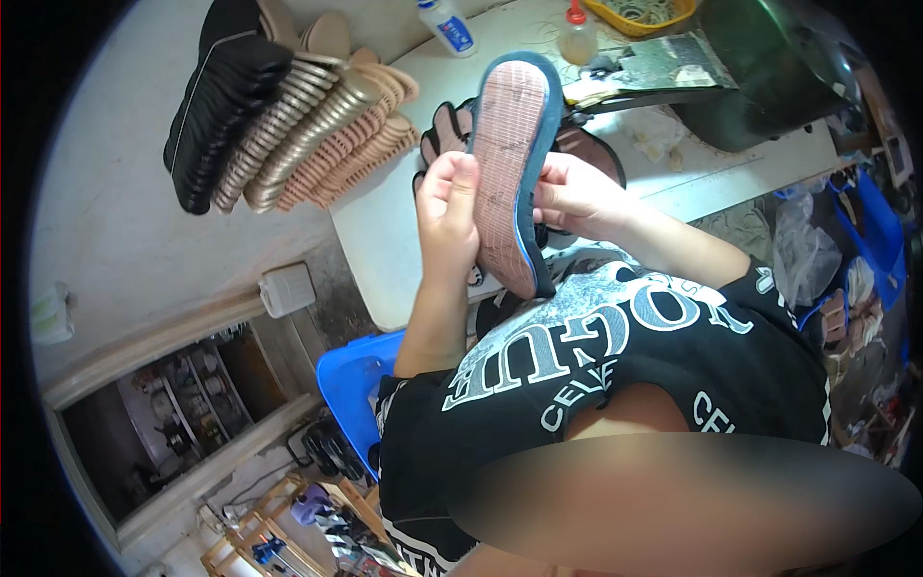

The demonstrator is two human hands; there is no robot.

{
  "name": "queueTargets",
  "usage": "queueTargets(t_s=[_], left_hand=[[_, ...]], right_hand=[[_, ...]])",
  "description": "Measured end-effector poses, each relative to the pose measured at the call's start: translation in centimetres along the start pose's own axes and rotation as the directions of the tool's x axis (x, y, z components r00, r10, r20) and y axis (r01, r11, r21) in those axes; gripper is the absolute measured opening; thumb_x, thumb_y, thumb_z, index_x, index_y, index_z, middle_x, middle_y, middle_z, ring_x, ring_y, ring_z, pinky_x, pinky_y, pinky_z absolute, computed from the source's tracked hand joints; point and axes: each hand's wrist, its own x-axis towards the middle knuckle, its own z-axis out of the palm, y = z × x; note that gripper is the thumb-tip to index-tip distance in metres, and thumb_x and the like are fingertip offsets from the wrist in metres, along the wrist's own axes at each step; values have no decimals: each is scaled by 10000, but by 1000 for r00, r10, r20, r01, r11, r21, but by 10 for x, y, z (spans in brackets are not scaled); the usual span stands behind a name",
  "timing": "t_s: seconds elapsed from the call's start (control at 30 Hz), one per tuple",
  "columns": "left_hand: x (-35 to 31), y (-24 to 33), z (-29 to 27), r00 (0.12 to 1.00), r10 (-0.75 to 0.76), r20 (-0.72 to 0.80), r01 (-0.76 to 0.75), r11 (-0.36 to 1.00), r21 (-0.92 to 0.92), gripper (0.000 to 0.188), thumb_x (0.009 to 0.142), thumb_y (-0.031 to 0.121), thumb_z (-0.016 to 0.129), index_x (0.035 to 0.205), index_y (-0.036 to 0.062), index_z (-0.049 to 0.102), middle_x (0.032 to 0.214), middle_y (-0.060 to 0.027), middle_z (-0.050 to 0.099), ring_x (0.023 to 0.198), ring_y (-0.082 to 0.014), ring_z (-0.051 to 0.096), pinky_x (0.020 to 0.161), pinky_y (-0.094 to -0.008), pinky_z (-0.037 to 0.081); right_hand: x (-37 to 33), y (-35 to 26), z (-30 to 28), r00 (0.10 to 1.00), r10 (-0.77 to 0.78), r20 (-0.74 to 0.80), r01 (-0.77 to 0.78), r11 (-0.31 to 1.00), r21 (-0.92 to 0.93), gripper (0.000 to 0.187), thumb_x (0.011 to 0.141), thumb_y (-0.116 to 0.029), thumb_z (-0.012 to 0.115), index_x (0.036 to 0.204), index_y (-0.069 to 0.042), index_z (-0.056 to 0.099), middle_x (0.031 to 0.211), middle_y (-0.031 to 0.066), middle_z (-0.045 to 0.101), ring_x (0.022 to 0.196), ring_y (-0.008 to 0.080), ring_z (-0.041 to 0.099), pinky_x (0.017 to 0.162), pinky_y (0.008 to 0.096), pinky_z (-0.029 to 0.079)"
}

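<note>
A shoe sole (512, 144) with a brownish-pink, grid-textured face and a dark rim stands upright in front of my chest, its toe end pointing away. My left hand (448, 207) grips its left edge, with the thumb along the face. On the other side, my right hand (577, 197) pinches the dark rim between thumb and fingers. Behind the sole, several dark-edged sole pieces (448, 128) lie on the white table (375, 240), partly covered by my hands. The fingers behind the sole are hidden.
Stacks of black, gold and pink insoles (317, 135) stand at the left. A white bottle (447, 27), a red-capped glue bottle (578, 38) and a yellow basket (642, 27) are at the far side. A dark green bin (769, 77) is at the right, a blue chair (358, 385) near left.
</note>
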Motion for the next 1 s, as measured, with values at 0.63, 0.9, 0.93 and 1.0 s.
queueTargets(t_s=[0.63,0.9,0.93,1.0], left_hand=[[46,8,52,970,79,229,-108,987,119,364,828,259,704,988,-11,520,870,-48,606,766,-83,562,718,-217,449],[105,-1,63,992,57,108,-65,995,69,333,766,82,714,1013,-57,540,938,-104,635,798,-146,615,747,-266,488],[119,-4,57,990,34,140,-49,994,100,317,776,97,708,1007,-48,546,946,-112,638,799,-140,610,741,-265,487],[141,-20,48,990,42,137,-67,982,178,353,761,135,725,1006,-49,549,946,-122,637,811,-158,609,741,-278,487]], right_hand=[[-25,-85,-3,974,-144,-174,-26,696,-718,209,844,-109,614,669,4,602,574,-45,483,534,12,396,468,194,310],[-22,-58,-24,963,-197,-185,51,805,-591,319,842,-322,646,965,-29,665,856,7,631,724,58,551,593,207,454],[-30,-57,-23,960,-171,-220,-31,718,-696,372,853,-357,635,1038,-34,643,898,16,643,777,79,572,624,230,485],[-34,-56,-25,947,12,-321,-171,864,-473,324,870,-279,628,1050,-11,601,912,20,633,803,71,588,705,219,481]])
